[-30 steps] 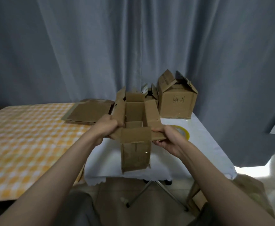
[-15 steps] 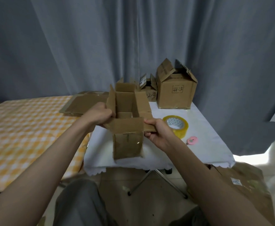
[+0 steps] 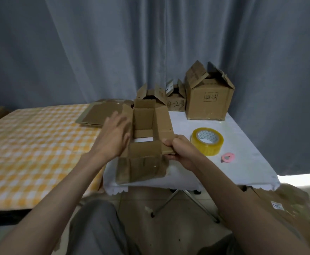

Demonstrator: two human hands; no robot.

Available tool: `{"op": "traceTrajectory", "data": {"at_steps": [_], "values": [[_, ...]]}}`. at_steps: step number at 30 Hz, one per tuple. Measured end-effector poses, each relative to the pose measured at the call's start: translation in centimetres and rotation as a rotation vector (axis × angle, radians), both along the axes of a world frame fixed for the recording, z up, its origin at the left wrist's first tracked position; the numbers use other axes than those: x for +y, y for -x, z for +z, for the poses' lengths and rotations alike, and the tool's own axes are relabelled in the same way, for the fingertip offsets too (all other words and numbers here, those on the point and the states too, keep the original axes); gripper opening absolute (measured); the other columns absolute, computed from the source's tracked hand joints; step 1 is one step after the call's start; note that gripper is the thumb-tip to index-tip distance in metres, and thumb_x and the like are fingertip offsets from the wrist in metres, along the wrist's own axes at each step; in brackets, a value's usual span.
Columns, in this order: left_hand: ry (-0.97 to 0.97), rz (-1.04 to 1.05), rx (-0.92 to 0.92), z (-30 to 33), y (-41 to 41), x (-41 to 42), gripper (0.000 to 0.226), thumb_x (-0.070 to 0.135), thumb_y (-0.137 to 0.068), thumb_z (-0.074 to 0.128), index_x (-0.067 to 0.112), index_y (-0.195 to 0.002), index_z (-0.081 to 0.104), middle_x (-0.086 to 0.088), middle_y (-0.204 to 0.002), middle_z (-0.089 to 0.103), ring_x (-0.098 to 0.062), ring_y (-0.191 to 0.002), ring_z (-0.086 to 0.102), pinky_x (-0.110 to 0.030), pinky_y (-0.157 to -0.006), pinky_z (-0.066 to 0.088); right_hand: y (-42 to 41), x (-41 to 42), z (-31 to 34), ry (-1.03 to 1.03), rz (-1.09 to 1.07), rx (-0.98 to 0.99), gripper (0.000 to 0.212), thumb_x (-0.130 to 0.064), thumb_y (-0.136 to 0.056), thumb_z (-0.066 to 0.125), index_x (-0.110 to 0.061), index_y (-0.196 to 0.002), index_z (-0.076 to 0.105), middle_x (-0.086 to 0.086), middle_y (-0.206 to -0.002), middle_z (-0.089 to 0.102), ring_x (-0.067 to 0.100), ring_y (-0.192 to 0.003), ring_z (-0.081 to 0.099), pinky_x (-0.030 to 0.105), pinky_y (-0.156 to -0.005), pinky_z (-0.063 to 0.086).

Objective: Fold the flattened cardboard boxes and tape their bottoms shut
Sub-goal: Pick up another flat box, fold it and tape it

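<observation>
Three boxes (image 3: 208, 100) stand finished along the table's (image 3: 242, 172) far edge. A fourth box (image 3: 147, 137) sits open at the near edge, flaps unfolded; the right hand (image 3: 181, 150) pinches its flap, the left hand (image 3: 114, 137) rests spread-fingered alongside. The tape roll (image 3: 207, 141) waits unused; flat cardboard (image 3: 102, 115) remains.

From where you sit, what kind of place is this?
Probably a makeshift packing corner in a home: a small white-clothed folding table with tape roll and cardboard boxes, and a grey curtain behind.
</observation>
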State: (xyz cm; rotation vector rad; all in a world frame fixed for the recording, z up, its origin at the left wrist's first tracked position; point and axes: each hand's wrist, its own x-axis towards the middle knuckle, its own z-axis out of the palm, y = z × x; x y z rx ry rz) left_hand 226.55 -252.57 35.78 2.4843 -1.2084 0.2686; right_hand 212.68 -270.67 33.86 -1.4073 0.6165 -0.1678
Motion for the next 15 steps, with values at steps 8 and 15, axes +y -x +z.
{"op": "traceTrajectory", "data": {"at_steps": [8, 15], "values": [[0.059, -0.101, 0.048, -2.4, 0.7, -0.1, 0.044, 0.021, -0.106, 0.034, 0.001, -0.144, 0.045, -0.016, -0.15, 0.044, -0.03, -0.142, 0.035, -0.023, -0.114, 0.018, 0.3, -1.6, 1.1, 0.147, 0.068, 0.075, 0.033, -0.008, -0.096, 0.056, -0.009, -0.127, 0.046, 0.011, -0.098, 0.057, 0.017, -0.07, 0.056, 0.026, -0.049, 0.041], [0.102, -0.178, -0.032, -3.7, -0.3, 0.5, 0.047, 0.025, -0.101, 0.032, 0.003, -0.133, 0.058, -0.014, -0.138, 0.056, -0.029, -0.13, 0.049, -0.021, -0.11, 0.024, -0.9, -2.4, -0.3, 1.295, 0.309, 0.054, 0.06, -0.023, -0.105, 0.039, -0.009, -0.158, 0.016, 0.004, -0.167, 0.006, 0.02, -0.153, -0.005, 0.036, -0.124, -0.003]]}}
